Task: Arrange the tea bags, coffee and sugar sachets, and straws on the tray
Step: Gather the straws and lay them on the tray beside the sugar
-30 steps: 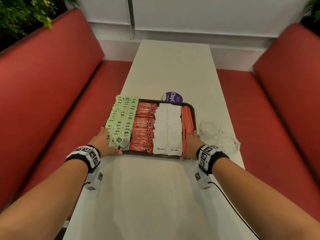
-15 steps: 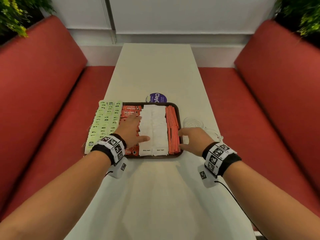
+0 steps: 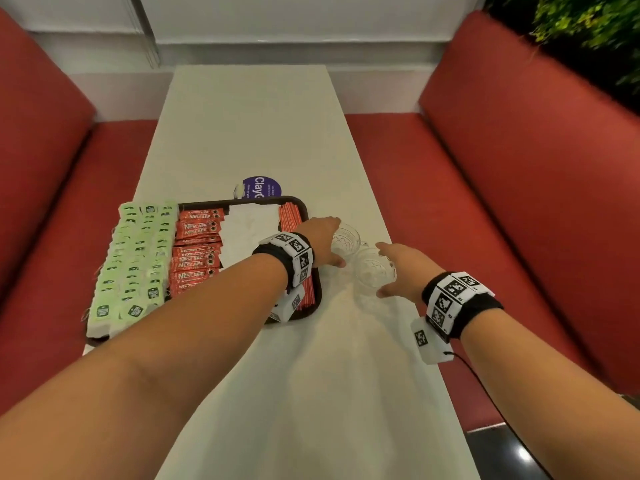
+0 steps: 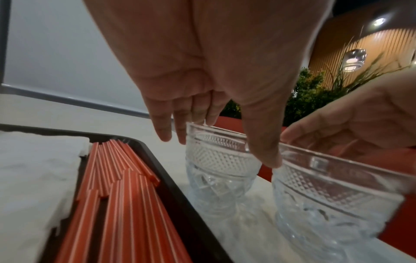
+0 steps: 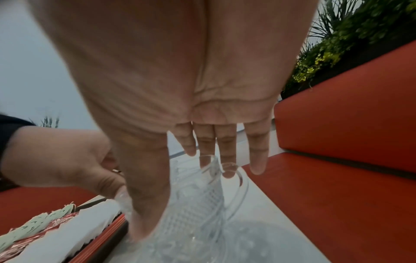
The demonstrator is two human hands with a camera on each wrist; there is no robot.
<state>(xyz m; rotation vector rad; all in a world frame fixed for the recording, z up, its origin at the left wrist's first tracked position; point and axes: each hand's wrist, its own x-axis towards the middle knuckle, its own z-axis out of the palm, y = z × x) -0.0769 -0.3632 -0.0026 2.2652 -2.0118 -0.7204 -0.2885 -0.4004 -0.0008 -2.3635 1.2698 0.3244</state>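
A dark tray [image 3: 214, 203] on the white table holds green tea bags [image 3: 135, 258], red coffee sachets [image 3: 197, 258], white sugar sachets [image 3: 246, 233] and orange straws [image 3: 291, 216] in rows. Two cut-glass cups stand just right of the tray. My left hand [image 3: 340, 242] reaches across the tray's right edge and straddles the farther cup [image 3: 347, 233], fingers on its far side, thumb [image 4: 265, 156] between the cups. My right hand [image 3: 381, 270] straddles the nearer cup [image 3: 372, 276], thumb [image 5: 144, 213] along its side and fingers straight over the rim. Both cups stand on the table.
A round purple sticker [image 3: 261, 190] lies just behind the tray. Red bench seats [image 3: 502, 188] flank the narrow table on both sides, with plants [image 3: 588, 26] behind the right one. The tea bags overhang the tray's left edge.
Both hands have left the tray's front corners and moved right to the two glass cups; the left arm now crosses over the tray.
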